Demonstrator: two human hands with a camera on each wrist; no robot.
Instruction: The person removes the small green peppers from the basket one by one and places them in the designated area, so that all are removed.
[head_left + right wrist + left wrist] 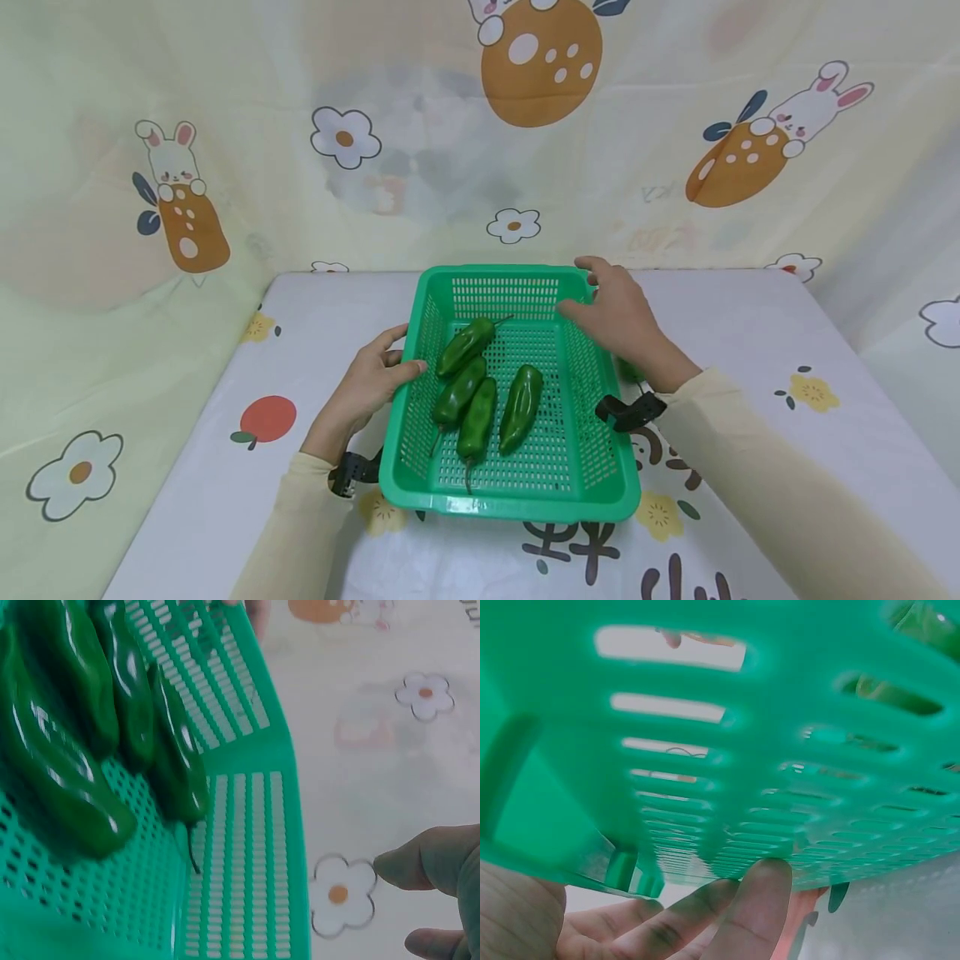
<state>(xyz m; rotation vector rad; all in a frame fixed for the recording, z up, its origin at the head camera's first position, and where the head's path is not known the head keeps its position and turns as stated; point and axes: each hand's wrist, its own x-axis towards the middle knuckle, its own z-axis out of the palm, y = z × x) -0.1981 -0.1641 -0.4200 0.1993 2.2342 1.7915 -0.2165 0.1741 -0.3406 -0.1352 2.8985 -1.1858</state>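
Left hand (pixel 367 381) pinched the green rectangular plastic basket (pixel 510 506) at nine o'clock; right hand (pixel 621 315), fingers parted, empty, hung at two; steadiness likely needed both.

The basket (pixel 510 505) looks like smooth, softly glossy plastic; the peppers (pixel 521 410) are smooth-skinned and highly glossy; the table cover (pixel 720 333) has a smooth, faint sheen; the sleeves (pixel 780 492) look like matt cloth; the backdrop (pixel 427 50) looks smooth.

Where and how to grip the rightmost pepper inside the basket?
Probably its thick middle, from above and the right, closing across its width: the long pepper lies just clear of the three peppers on its left, with bare basket floor on its right.
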